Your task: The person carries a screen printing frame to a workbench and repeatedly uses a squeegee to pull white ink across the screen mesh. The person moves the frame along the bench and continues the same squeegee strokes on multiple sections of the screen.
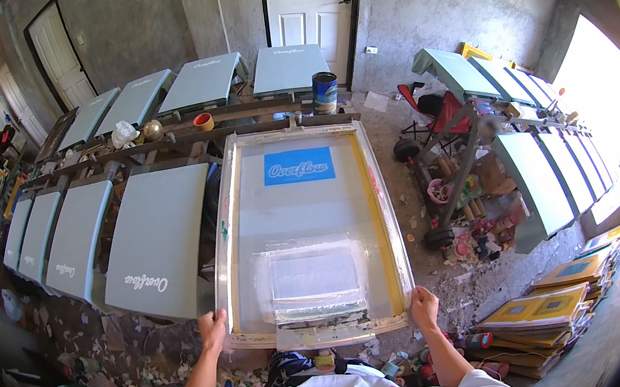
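Observation:
In front of me is a large screen printing frame (228,261) with a pale mesh and yellowish tape along its sides. My left hand (214,330) is closed round its near left corner, my right hand (424,307) round its near right corner. A blue rectangle with light lettering (297,166) shows at the far end of the mesh. Nearer to me, white ink (316,274) surrounds a rectangular patch. Across the frame's near end lies what looks like a squeegee (325,334), smeared with white. Whatever the frame rests on is mostly hidden beneath it.
Pale grey-green fabric panels (157,239) lie on boards to the left, some printed white. More panels (528,174) stand at right. A dark can (325,93) and a tape roll (203,121) sit on the rail. Stacked screens (537,310) lean at lower right. Scraps litter the floor.

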`<action>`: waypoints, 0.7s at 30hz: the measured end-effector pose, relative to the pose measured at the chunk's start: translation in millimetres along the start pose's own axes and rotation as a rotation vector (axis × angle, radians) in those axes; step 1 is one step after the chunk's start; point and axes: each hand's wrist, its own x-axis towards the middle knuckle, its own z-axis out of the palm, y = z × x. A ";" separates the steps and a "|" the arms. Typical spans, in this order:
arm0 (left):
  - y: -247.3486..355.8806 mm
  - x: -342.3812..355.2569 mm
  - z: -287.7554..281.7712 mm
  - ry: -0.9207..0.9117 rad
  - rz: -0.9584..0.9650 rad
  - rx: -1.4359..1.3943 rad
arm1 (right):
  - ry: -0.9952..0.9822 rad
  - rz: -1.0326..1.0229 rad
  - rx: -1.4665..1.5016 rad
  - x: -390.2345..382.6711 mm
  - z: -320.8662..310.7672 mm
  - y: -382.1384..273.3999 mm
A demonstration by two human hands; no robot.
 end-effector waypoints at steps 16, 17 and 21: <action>53.9 -42.0 13.3 -0.014 0.676 0.706 | -0.338 -0.835 -0.077 -36.7 -11.8 -81.5; 68.3 -54.0 17.8 -0.108 0.753 0.638 | -0.613 -0.989 0.011 -42.7 -13.3 -91.5; 110.8 -91.9 26.8 -0.603 1.020 0.467 | -0.679 -1.115 -0.209 -56.6 -5.3 -112.9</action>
